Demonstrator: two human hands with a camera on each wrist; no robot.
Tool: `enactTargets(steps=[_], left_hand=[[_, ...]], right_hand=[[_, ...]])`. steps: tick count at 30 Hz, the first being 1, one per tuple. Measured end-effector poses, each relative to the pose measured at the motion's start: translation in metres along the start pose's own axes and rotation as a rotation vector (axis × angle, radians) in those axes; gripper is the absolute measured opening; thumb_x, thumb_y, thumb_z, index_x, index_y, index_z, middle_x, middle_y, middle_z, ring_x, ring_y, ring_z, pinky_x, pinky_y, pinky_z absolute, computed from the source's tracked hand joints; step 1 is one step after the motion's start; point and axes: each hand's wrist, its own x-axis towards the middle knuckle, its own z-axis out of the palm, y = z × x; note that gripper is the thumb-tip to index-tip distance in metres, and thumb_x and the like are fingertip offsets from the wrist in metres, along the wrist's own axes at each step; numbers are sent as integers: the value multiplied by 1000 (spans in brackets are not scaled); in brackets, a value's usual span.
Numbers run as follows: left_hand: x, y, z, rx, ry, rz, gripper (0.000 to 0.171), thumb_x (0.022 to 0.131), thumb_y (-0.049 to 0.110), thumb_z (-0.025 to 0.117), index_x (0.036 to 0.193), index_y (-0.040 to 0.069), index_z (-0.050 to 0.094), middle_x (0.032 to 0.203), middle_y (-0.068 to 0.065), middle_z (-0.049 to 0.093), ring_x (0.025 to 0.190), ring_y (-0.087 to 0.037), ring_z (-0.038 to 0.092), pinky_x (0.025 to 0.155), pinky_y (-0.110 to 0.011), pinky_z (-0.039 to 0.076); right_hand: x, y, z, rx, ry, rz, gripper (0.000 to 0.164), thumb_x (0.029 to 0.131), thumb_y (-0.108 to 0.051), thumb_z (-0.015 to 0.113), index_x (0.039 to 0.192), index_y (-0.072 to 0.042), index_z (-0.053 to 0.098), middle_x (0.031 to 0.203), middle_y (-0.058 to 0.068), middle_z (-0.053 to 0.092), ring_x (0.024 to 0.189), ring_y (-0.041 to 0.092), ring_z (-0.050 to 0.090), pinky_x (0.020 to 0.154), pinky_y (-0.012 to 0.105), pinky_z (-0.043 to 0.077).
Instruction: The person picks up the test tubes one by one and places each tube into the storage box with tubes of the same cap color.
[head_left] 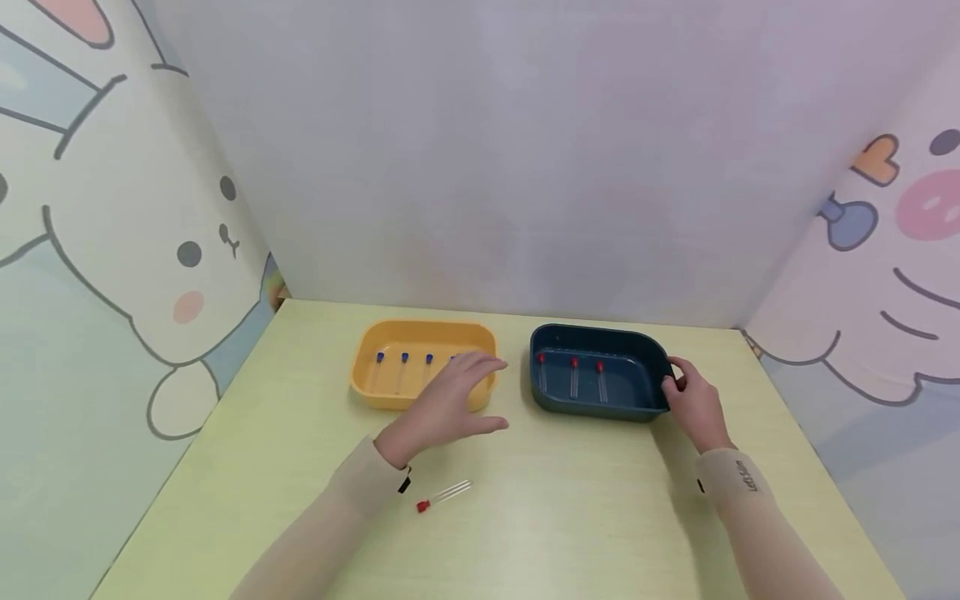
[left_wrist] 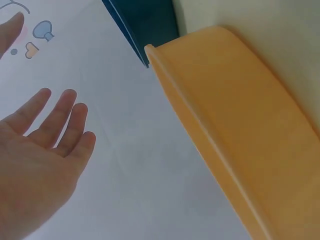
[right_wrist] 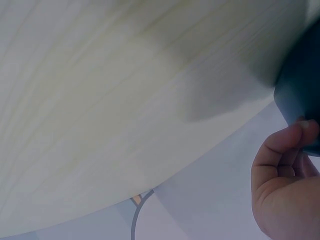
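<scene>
My right hand (head_left: 696, 404) grips the right end of a dark blue tray (head_left: 600, 411), thumb and fingers at its wall. In the right wrist view, the fingers curl at the dark tray's (right_wrist: 300, 95) edge. Three red-capped clear tubes (head_left: 574, 379) lie in that tray. My left hand (head_left: 450, 400) is over the front right part of a yellow tray (head_left: 382, 402), fingers spread, holding nothing. The left wrist view shows the hand (left_wrist: 45, 155) apart from the yellow tray's wall (left_wrist: 235, 100). Several blue-capped clear tubes (head_left: 405, 371) lie in the yellow tray, partly hidden by the hand.
Another red-capped clear tube (head_left: 444, 496) lies on the pale yellow table (head_left: 570, 508), just right of the left sleeve. A white wall (head_left: 510, 167) rises behind the trays, and cartoon-printed panels (head_left: 150, 250) flank the table on both sides.
</scene>
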Motion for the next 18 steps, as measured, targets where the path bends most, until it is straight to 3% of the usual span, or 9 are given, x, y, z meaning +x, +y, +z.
enactTargets(steps=[5, 11, 18], left_hand=[[-20, -13, 3, -13, 5, -36, 75, 84, 36, 87, 148, 13, 54, 150, -4, 55, 143, -27, 46, 118, -48, 44], [-40, -24, 3, -21, 20, -31, 72, 82, 32, 88, 143, 9, 58, 143, -4, 58, 138, -26, 51, 114, -45, 49], [-63, -35, 1, -42, -25, -62, 65, 82, 31, 88, 138, 10, 62, 136, -4, 62, 127, -23, 57, 107, -45, 52]], right_hand=[[1, 0, 0, 0, 14, -7, 49, 106, -20, 45, 152, -3, 44, 99, 19, 60, 80, 28, 55, 65, 30, 42], [-1, -1, -1, 4, 17, -22, 49, 106, -21, 46, 152, -2, 45, 97, 19, 60, 77, 27, 55, 64, 30, 42], [-3, 0, -1, 3, 11, -25, 49, 106, -20, 46, 151, -1, 45, 96, 19, 60, 76, 26, 54, 64, 30, 41]])
